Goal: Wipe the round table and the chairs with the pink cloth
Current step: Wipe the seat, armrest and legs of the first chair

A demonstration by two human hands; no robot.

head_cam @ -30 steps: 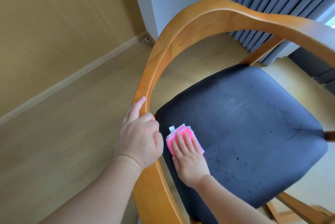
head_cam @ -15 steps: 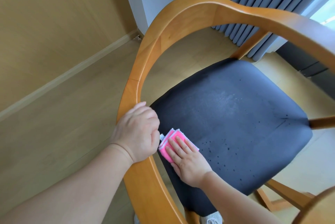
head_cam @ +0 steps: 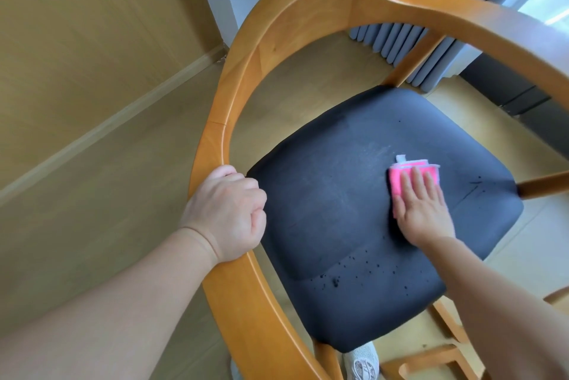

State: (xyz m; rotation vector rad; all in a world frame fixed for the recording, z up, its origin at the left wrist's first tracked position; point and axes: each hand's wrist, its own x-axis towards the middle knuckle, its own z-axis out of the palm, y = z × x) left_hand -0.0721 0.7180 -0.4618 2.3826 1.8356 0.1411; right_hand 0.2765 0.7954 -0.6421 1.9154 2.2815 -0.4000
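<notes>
one chair (head_cam: 277, 50) fills the view, its dark seat (head_cam: 354, 225) still speckled toward the near edge; left hand (head_cam: 224, 213) is clenched round the wooden rail, right hand (head_cam: 421, 210) presses flat on the pink cloth (head_cam: 397, 176) mid-seat, nearer those specks.

The cloth (head_cam: 412, 175) lies on the chair seat (head_cam: 354, 210), under the right hand (head_cam: 423, 210); the left hand (head_cam: 226, 213) grips the backrest rail (head_cam: 246, 72) left of the seat.
</notes>
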